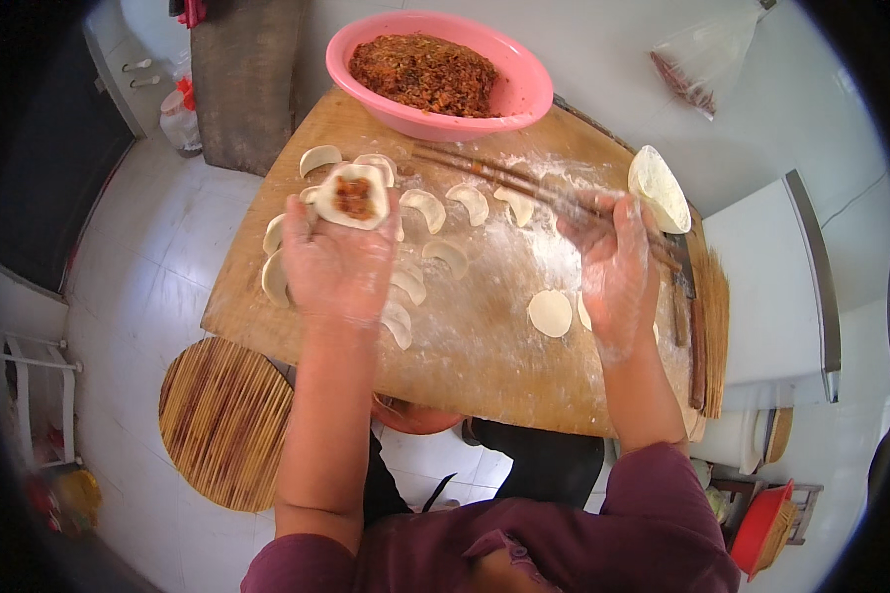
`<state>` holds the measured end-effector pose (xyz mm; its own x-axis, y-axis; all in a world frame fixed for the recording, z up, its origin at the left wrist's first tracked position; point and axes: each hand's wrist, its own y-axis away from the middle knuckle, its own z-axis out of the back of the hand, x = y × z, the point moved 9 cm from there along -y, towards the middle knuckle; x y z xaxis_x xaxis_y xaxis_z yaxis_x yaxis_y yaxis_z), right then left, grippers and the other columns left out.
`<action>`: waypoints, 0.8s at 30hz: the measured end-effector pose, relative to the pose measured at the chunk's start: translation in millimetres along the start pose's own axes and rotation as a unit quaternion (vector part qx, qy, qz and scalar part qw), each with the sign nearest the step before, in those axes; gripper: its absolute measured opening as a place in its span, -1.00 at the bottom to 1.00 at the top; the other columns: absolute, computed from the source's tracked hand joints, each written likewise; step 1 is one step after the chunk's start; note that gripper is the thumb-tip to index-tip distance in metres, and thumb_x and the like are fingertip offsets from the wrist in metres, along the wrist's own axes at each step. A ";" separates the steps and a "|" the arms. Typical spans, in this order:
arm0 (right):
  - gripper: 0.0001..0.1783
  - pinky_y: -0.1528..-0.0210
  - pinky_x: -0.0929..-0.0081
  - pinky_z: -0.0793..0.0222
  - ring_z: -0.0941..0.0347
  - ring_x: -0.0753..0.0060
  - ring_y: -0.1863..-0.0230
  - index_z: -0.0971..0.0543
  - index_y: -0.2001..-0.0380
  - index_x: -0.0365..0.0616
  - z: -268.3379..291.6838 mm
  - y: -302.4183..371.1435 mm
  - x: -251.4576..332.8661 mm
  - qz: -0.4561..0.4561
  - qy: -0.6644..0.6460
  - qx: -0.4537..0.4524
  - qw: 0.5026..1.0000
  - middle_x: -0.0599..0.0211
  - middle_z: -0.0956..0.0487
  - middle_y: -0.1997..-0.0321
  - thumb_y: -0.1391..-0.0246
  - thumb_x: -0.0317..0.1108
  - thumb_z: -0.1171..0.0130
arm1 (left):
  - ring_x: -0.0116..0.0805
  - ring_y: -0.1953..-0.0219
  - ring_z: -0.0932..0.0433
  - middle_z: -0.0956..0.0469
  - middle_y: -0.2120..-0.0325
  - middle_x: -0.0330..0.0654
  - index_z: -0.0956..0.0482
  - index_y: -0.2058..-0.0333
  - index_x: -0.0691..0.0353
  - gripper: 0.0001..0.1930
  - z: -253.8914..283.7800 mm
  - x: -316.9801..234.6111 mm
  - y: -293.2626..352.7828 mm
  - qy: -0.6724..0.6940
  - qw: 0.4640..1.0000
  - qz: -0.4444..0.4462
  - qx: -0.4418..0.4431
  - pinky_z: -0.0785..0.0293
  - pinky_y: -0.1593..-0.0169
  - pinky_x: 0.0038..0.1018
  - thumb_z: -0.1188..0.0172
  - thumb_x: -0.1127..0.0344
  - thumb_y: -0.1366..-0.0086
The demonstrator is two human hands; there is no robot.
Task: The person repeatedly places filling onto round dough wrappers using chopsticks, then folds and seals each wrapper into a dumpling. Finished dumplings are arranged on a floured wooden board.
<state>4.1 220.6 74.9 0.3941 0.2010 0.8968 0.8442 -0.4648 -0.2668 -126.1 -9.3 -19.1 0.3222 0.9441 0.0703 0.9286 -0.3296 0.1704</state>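
Note:
A dumpling wrapper (378, 210) with a dab of reddish-brown filling (354, 198) rests in my left hand (338, 267), its fingers curled around the edge. My right hand (615, 272) grips a pair of long wooden chopsticks (480, 170), whose tips point left toward the wrapper. Several folded crescent dumplings (423, 211) lie on the floured wooden board (504, 381), around and beyond my left hand. Near my right wrist is a flat round wrapper (550, 313), with another partly hidden by that hand. At the board's far edge stands a pink basin (536, 94) of chopped filling (425, 74).
A whitish, flour-dusted bowl (660, 190) sits at the board's far right corner. A straw brush (714, 331) and a dark wooden stick (698, 351) line the right edge. A round slatted mat (225, 423) is low at the left; a red basin (764, 534) is at lower right.

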 end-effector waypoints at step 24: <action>-0.81 0.32 0.56 -0.38 -0.44 0.64 0.38 -0.67 0.30 -0.24 -67.7 -63.3 -44.6 -0.033 0.342 0.157 0.926 0.46 -0.61 0.43 -0.12 -0.33 -0.33 | 0.10 -0.21 -0.41 -0.44 -0.14 0.13 -0.33 -0.18 0.44 -0.45 8.3 -38.7 -7.8 0.000 0.999 0.000 0.033 -0.36 -0.28 -0.01 0.34 0.06 -0.56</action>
<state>-91.5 182.7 75.7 0.1061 -0.4236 0.8996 0.9648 -0.1749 -0.1962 -144.3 -43.2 -31.4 0.3213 0.9443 0.0712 0.9391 -0.3275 0.1046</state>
